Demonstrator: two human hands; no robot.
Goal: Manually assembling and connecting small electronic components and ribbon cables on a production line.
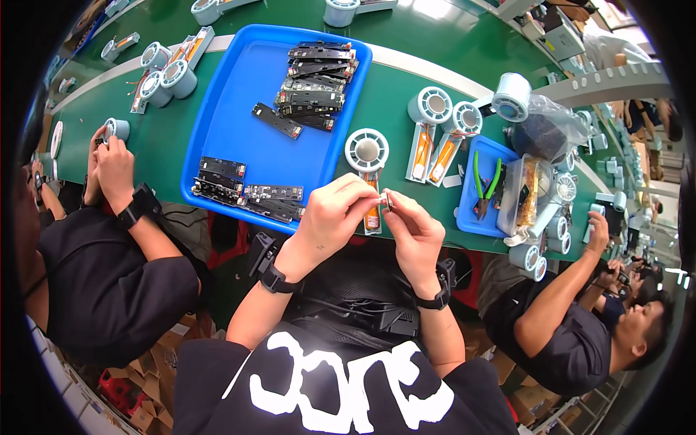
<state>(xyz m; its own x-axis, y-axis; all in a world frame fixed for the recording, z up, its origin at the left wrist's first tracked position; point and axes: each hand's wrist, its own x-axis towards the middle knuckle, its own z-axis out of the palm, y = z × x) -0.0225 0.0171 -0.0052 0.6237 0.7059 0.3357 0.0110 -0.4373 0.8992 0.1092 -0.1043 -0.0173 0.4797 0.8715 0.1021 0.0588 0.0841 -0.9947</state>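
Observation:
My left hand (332,216) and my right hand (415,230) meet fingertip to fingertip above the near edge of the green table. A small white piece, which looks like a wire connector, is pinched in my left fingers. In my right finger and thumb is a thin dark board, seen nearly edge-on; most of it is hidden. Just beyond them lies a pale blue fan unit (367,150), its handle part holding an orange battery (372,218) partly covered by my hands. To the left, a blue tray (239,109) holds piles of narrow black circuit boards (313,93).
Two more fan units (433,106) lie beyond my right hand. A smaller blue tray (475,220) holds green-handled pliers (484,190), beside a clear plastic box (512,210). Co-workers sit on both sides; the left one's hands (112,170) hold a part. Other fans stand at far left.

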